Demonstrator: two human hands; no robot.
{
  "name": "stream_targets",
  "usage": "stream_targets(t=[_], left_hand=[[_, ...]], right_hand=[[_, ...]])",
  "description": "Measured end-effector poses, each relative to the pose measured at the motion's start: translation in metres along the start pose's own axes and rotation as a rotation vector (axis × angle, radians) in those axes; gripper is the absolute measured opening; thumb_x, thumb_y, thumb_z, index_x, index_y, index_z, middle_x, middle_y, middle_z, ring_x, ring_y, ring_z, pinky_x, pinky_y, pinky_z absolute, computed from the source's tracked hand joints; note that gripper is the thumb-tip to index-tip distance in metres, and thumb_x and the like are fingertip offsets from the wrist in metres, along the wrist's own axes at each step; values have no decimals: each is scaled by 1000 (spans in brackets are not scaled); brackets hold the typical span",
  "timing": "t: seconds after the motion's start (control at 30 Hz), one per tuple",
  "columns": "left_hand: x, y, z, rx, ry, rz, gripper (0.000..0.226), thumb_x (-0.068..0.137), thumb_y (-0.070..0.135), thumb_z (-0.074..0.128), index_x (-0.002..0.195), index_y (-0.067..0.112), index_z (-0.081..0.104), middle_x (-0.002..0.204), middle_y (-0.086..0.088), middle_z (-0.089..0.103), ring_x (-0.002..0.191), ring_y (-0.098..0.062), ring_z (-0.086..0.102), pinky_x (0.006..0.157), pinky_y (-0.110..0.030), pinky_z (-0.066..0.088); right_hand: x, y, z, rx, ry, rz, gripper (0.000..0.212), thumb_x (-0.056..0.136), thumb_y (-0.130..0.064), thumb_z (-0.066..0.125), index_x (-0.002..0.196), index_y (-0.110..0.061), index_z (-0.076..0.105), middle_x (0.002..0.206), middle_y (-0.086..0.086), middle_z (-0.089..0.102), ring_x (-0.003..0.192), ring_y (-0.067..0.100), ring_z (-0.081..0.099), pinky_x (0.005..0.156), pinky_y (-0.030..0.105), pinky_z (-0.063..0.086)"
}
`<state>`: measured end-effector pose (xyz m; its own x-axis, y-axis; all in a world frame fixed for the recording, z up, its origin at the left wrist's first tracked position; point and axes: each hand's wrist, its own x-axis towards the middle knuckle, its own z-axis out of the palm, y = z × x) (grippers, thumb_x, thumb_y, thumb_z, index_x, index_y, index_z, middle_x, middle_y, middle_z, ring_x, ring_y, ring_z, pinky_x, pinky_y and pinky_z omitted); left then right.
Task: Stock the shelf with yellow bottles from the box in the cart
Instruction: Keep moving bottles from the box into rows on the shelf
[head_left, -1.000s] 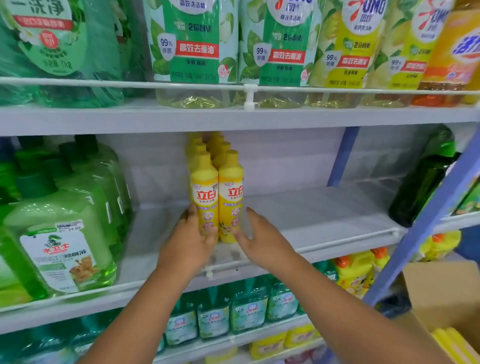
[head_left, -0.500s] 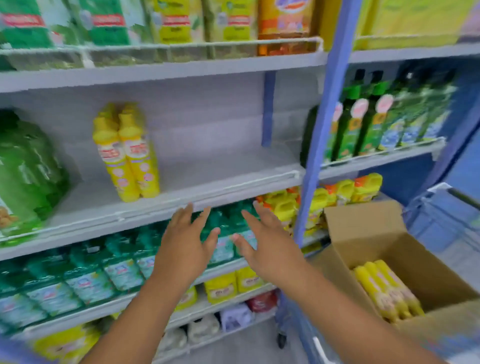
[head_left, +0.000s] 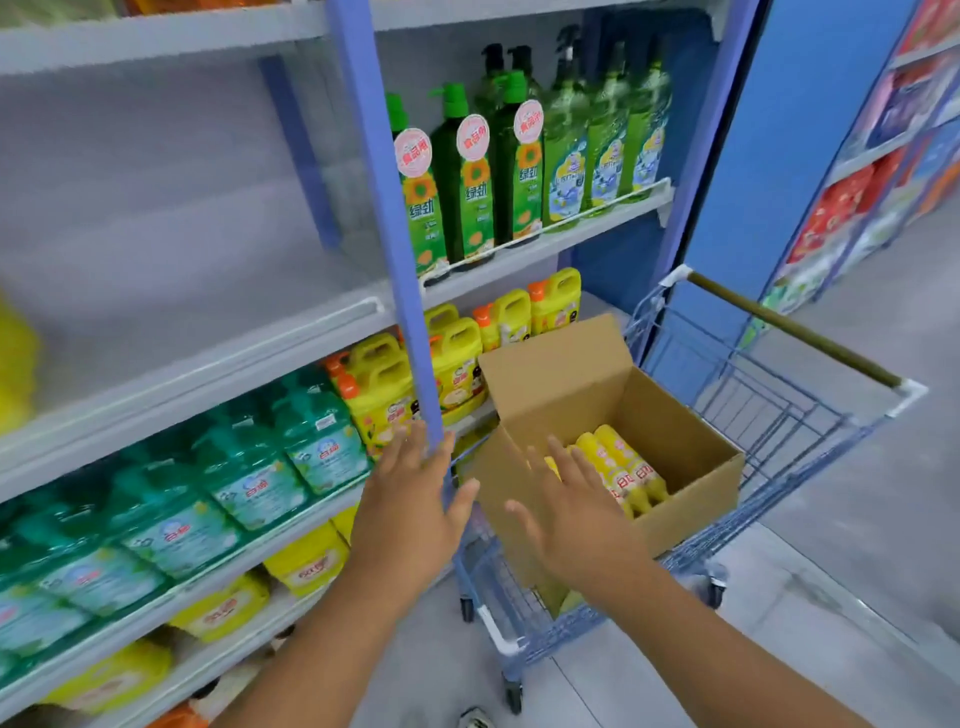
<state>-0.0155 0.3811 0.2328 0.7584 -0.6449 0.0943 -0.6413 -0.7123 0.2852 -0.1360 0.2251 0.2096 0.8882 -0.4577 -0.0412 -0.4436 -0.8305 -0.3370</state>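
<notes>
Head view: both hands empty, fingers spread, near the box (head_left: 680, 415).
Left hand (head_left: 410, 512) and right hand (head_left: 574, 514) hover apart; yellow bottles (head_left: 621, 467) lie in the box inside the cart (head_left: 795, 410).

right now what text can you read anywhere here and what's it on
"绿劲" on the dark green pump bottles, under a pink round sticker too blurred to read.
"白猫", only roughly legible, on the teal jugs.
Red characters on the yellow bottles in the box: too blurred.
No prices legible.

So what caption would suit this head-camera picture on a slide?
Both open hands, left hand and right hand, reach toward yellow plastic bottles in a brown cardboard box inside a blue wire cart.
</notes>
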Motion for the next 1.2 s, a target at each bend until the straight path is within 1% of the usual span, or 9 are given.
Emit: stream_targets(t=[0.2,0.3,0.4,0.43,0.53,0.63,0.8,1.03,1.2], left_hand=[[65,25,50,-41,-58,65,79,88,66,19,152,26,38,159,-11,32,148,-31,26,117,-44,29],[97,38,75,-75,-125,96,70,94,63,26,155,28,30,162,-9,26,149,-30,21,117,-41,26],[117,49,99,-94,-195,116,65,99,57,35,157,31,22,165,-5,15,152,-26,10,120,-40,19],[121,51,106,-99,-207,118,65,99,57,36,156,31,22,165,-6,14,152,-27,9,121,-41,19],[129,57,127,-106,-245,105,65,98,58,37,156,32,23,165,-8,16,152,-27,12,122,-39,18],[137,67,150,-103,-291,69,66,98,60,35,157,33,21,165,-7,15,151,-27,13,122,-38,19],[149,96,186,-101,-337,-36,65,98,60,33,156,33,19,166,-5,15,152,-26,11,122,-37,16],[186,147,264,-122,-416,-330,65,98,61,32,157,38,13,166,0,10,152,-23,10,119,-38,22],[209,179,334,-111,-513,-550,66,98,58,38,156,30,23,163,-5,22,149,-25,21,117,-40,25]], right_hand=[[19,58,11,-86,-55,153,90,94,-73,7,145,-16,53,151,13,49,137,37,49,103,47,49],[37,80,5,-94,-89,180,98,85,-80,2,159,-19,26,166,9,21,152,34,20,122,45,27],[56,95,-3,-121,-104,227,84,95,-71,25,161,-21,11,169,5,8,155,27,5,125,37,12],[63,100,-4,-128,-111,238,85,94,-72,25,161,-22,10,169,4,6,155,25,4,124,35,10],[89,116,-1,-130,-115,258,89,90,-76,23,161,-25,10,169,3,7,155,24,5,124,35,13],[121,143,6,-130,-172,253,79,98,-65,33,161,-24,9,169,2,7,155,24,5,124,38,18],[174,205,25,-125,-289,218,79,99,-62,36,161,-21,9,168,6,9,155,25,7,124,37,14],[243,313,61,-119,-526,144,77,99,-63,32,161,-23,8,168,5,8,154,26,11,118,45,29],[278,382,97,-145,-652,159,75,100,-58,34,159,-18,14,162,13,23,146,33,29,113,46,36]])
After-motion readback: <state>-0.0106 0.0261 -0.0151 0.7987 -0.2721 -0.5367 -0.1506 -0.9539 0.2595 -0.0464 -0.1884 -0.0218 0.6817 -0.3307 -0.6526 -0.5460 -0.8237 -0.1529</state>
